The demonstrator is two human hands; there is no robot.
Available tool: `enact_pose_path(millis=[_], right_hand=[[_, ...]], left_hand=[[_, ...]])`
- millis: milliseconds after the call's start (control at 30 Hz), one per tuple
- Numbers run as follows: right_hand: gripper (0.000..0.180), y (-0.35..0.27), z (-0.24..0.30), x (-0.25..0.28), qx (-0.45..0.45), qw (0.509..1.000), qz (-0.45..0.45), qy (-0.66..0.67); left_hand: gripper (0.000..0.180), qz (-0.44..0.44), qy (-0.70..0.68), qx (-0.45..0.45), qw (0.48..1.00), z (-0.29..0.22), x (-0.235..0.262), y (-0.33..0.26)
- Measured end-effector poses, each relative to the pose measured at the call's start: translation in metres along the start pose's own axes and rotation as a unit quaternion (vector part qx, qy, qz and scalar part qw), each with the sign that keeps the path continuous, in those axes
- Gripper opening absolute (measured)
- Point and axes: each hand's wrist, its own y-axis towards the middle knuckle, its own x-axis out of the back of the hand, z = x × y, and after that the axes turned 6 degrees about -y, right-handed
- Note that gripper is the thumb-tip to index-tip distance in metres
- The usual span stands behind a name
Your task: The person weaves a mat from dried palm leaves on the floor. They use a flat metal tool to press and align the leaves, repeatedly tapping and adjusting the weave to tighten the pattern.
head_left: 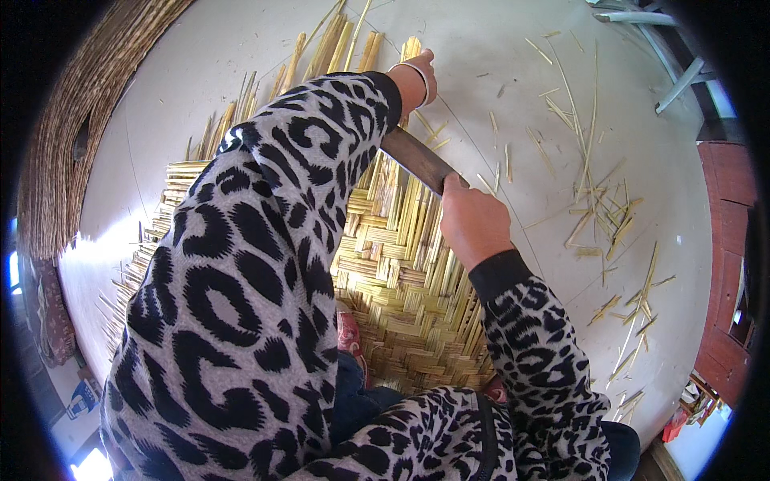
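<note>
A woven mat (409,321) of flat yellow strips, which look like split reed or bamboo, lies below me with long loose ends at its far side. Stretched across it, my left hand (417,80) is closed around a few strips (411,48) near their far ends; some of its fingers are hidden, and a bracelet circles the wrist. My right hand (475,220) grips one end of a dark, flat, blade-like tool (419,159). The tool slants over the strips, its far end close to my left sleeve. That sleeve hides much of the mat's left part.
Scraps and thin offcuts (609,216) litter the pale floor (545,184) on the right. A brown ridged bundle (88,104) stands at the far left. Metal legs (682,84) are at the far right, with a red wooden piece of furniture (726,256) nearer.
</note>
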Motion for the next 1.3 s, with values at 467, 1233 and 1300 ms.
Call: enact_pose_path(millis=[467,1233,1300], right_hand=[[0.032,0.01,0.01,-0.051,-0.062,0.996,0.046,0.032],[0.03,-0.029,-0.003,-0.014,0.015,0.999,0.018,0.036],[0.034,-0.038,-0.004,-0.011,0.031,0.998,0.047,0.039]], left_hand=[[0.018,0.079,-0.187,0.045,0.978,-0.028,0.018,-0.065],[0.087,-0.198,-0.499,0.251,0.806,0.08,-0.017,0.062],[0.08,-0.167,-0.491,0.291,0.803,0.054,-0.074,0.045]])
